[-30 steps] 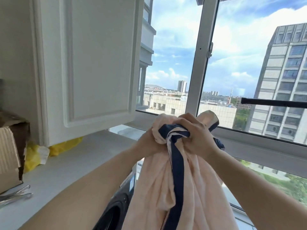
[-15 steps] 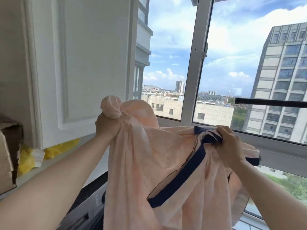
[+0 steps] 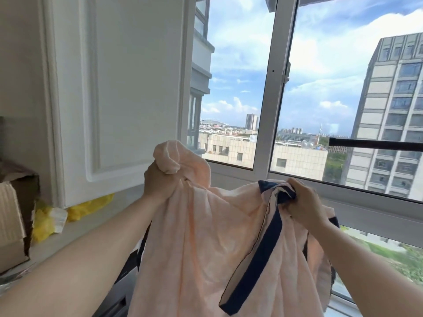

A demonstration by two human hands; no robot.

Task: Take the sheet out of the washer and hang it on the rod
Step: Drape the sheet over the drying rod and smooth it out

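A pale peach sheet (image 3: pixel 206 236) with a navy border band hangs in front of me, stretched between both hands. My left hand (image 3: pixel 158 181) grips a bunched corner of it, raised at centre left. My right hand (image 3: pixel 302 202) grips the navy-edged part lower and to the right. The black rod (image 3: pixel 375 144) runs level across the window at the right, above and beyond my right hand, with nothing on it. The dark washer (image 3: pixel 124 277) shows only as a sliver below my left forearm, mostly hidden by the sheet.
A white cabinet door (image 3: pixel 114 88) stands to the left above a grey counter (image 3: pixel 91 225). A cardboard box (image 3: pixel 13 216) and yellow bags (image 3: pixel 52 216) sit on the counter. The white window frame (image 3: pixel 272 88) is straight ahead.
My hands were together on the bunched sheet, then drew apart, the left going left and up, the right going right. The sheet has spread open between them.
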